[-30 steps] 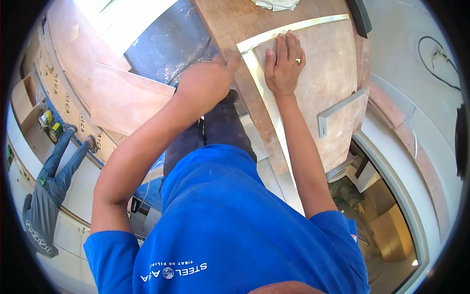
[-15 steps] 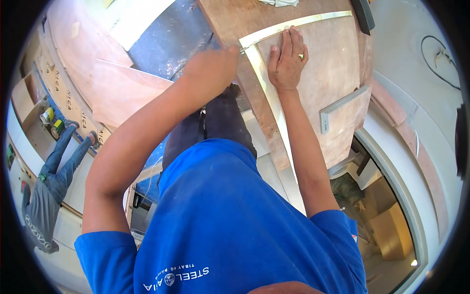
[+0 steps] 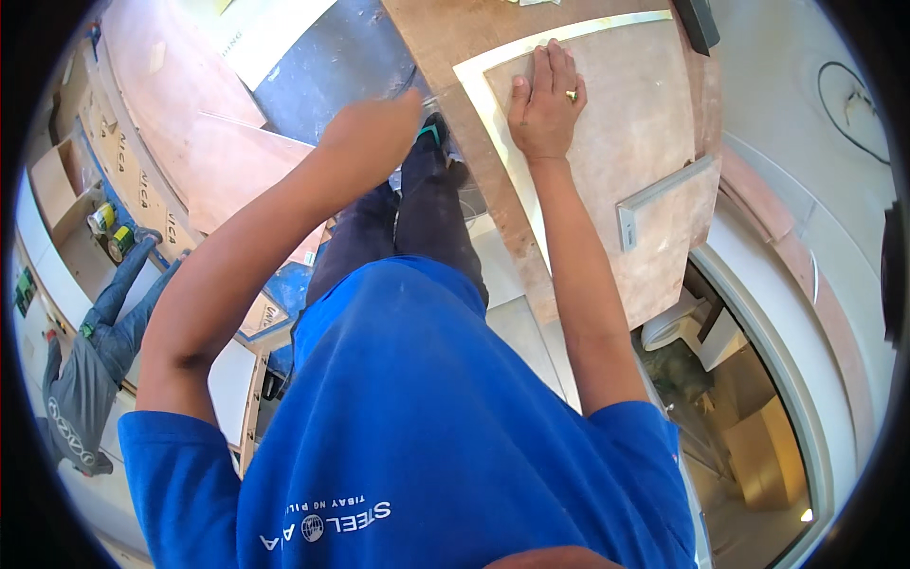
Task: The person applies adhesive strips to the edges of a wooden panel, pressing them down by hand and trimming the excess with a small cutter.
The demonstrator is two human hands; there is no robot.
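Observation:
My left hand (image 3: pixel 374 131) is closed and blurred, held out past the left edge of the wooden board. A thin pale tip shows beside its fingers, too smeared to name. My right hand (image 3: pixel 548 109) lies flat, fingers stretched, on a thin wooden panel (image 3: pixel 635 114) that rests on the board (image 3: pixel 436 38). A ring sits on one of its fingers. A pale cream strip (image 3: pixel 498 123) runs along the panel's left and far sides, meeting in a corner left of my right hand. My right forearm crosses the strip's near part.
A grey straight bar (image 3: pixel 664 201) lies on the panel's right part; a dark object (image 3: pixel 697 27) is at the far right corner. Plywood sheets (image 3: pixel 237 171) lie on the left. A co-worker in grey (image 3: pixel 85 417) is at far left, near yellow-and-green cans (image 3: pixel 120 242).
My left hand has pulled away from the strip's corner, leftward and slightly nearer. My right hand stays flat on the panel.

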